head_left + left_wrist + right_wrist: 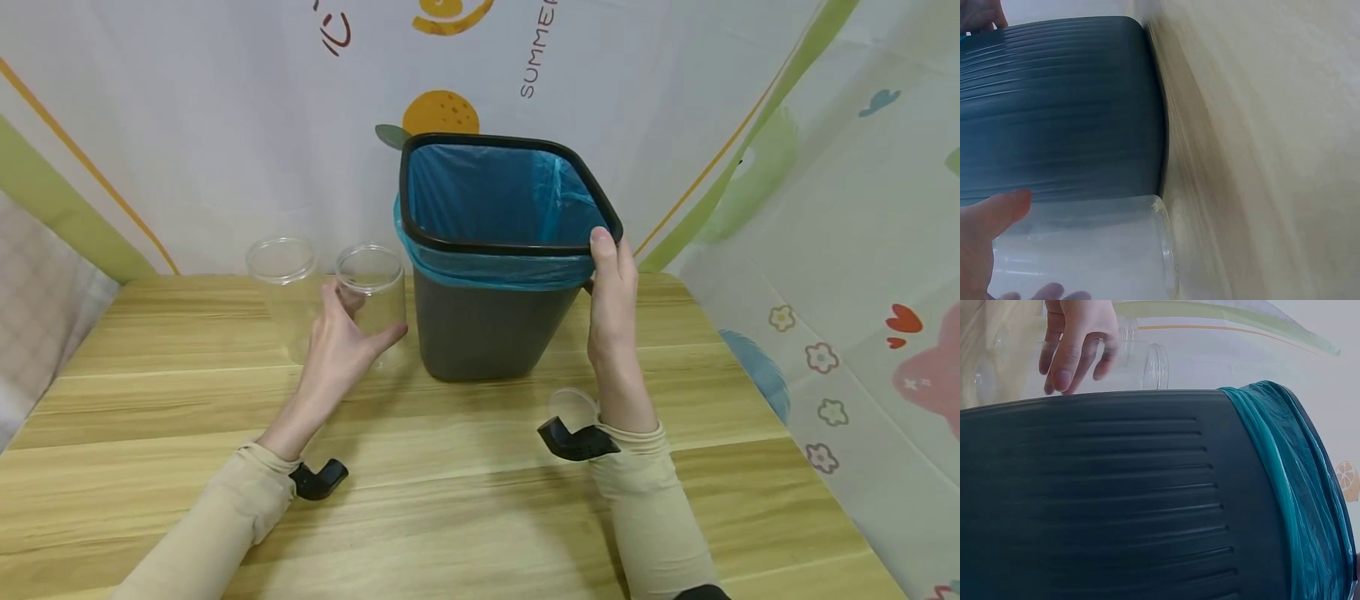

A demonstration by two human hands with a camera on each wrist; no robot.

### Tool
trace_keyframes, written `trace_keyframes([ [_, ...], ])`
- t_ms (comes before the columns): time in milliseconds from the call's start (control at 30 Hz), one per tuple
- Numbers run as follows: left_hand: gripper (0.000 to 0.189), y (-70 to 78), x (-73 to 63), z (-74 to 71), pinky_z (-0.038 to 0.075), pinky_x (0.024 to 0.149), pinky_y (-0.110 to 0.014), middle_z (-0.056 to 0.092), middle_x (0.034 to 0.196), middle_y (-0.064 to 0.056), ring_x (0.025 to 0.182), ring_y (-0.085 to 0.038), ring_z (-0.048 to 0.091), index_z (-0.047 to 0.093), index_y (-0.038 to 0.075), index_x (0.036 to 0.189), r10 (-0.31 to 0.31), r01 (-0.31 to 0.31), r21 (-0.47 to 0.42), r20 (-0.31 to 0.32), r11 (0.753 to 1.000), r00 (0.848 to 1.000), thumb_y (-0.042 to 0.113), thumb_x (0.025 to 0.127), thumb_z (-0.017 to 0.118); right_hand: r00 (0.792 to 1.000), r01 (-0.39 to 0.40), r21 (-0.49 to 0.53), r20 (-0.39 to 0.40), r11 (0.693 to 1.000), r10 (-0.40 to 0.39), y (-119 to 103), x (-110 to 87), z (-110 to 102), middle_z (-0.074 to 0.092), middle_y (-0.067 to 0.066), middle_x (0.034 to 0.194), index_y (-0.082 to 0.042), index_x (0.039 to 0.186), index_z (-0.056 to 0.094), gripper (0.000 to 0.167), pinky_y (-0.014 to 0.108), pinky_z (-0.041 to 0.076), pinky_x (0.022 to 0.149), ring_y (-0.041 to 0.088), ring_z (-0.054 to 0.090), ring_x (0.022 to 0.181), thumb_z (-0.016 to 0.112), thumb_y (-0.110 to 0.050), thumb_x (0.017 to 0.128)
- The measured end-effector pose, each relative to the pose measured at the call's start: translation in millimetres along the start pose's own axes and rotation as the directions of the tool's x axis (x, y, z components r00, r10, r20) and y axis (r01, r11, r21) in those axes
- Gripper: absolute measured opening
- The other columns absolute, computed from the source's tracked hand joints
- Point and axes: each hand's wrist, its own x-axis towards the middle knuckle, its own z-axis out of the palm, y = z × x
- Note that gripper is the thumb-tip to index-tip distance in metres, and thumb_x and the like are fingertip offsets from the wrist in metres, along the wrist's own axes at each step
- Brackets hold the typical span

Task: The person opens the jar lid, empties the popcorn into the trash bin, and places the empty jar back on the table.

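A dark grey trash bin (480, 333) with a black rim and a blue bag liner (495, 267) stands at the table's far side. My right hand (617, 312) holds the rim at its near right corner, some fingers hidden behind it. Left of the bin is a clear plastic jar (386, 304) without a lid. My left hand (333, 342) spans this jar, thumb on the bin side and fingers on the other. In the left wrist view the thumb (1004, 212) lies along the jar's edge beside the bin. A second clear jar (281, 292) stands farther left.
A clear round lid (572, 406) lies on the wooden table (420, 517) next to my right wrist. Behind the table hangs a printed curtain (247, 125), and more patterned cloth (847, 275) hangs along the right side.
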Motion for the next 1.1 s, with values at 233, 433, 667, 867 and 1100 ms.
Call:
trace_keyframes([
  [233,0.092,-6.8,-3.4,0.8,0.042,0.113,-0.061,0.054,0.145,-0.027,0.138,-0.042,0.052,0.028,0.004,0.147,-0.008,0.008,0.007,0.008,1.0,1.0,0.027,0.081,0.087,1.0,0.002,0.001,0.012,1.0,-0.002,-1,-2.0,3,0.041,0.0,0.163,-0.021,0.159,0.04,0.058,0.066,0.025,0.123,0.019,0.034,0.15,0.045,-0.042,0.105],
  [433,0.097,-10.8,-5.1,1.0,0.041,0.116,-0.061,0.051,0.149,-0.027,0.14,-0.043,0.051,0.024,0.002,0.151,-0.007,0.007,-0.001,0.016,1.0,1.0,0.026,0.082,0.087,1.0,0.001,0.004,0.012,1.0,-0.001,0,-3.5,4,0.042,0.0,0.162,-0.021,0.158,0.04,0.057,0.066,0.025,0.122,0.02,0.035,0.149,0.045,-0.041,0.105],
  [667,0.097,-15.0,-7.1,2.9,0.038,0.117,-0.062,0.047,0.152,-0.028,0.144,-0.043,0.046,0.023,0.001,0.15,0.008,-0.007,-0.017,0.027,1.0,1.0,0.023,0.082,0.087,1.0,-0.027,-0.002,0.005,1.0,0.027,1,-4.5,2,0.039,-0.001,0.164,-0.023,0.159,0.039,0.057,0.067,0.024,0.123,0.02,0.033,0.151,0.044,-0.042,0.105],
  [867,0.102,-18.6,-3.7,6.9,0.033,0.121,-0.06,0.042,0.156,-0.026,0.15,-0.041,0.039,0.02,0.002,0.152,0.047,-0.045,-0.053,0.037,0.998,0.998,0.019,0.08,0.089,1.0,-0.028,-0.002,-0.008,1.0,0.028,3,-5.1,0,0.039,0.0,0.164,-0.023,0.159,0.038,0.059,0.067,0.024,0.123,0.021,0.034,0.15,0.044,-0.043,0.104],
  [1100,0.108,-18.2,-1.3,5.7,0.029,0.124,-0.061,0.031,0.162,-0.027,0.154,-0.044,0.029,0.013,0.008,0.158,0.028,-0.024,-0.06,0.067,0.998,0.997,0.028,0.083,0.087,1.0,-0.01,0.019,0.009,1.0,0.01,3,-0.6,-2,0.039,-0.003,0.164,-0.024,0.158,0.039,0.057,0.066,0.024,0.123,0.019,0.033,0.15,0.042,-0.043,0.105],
])
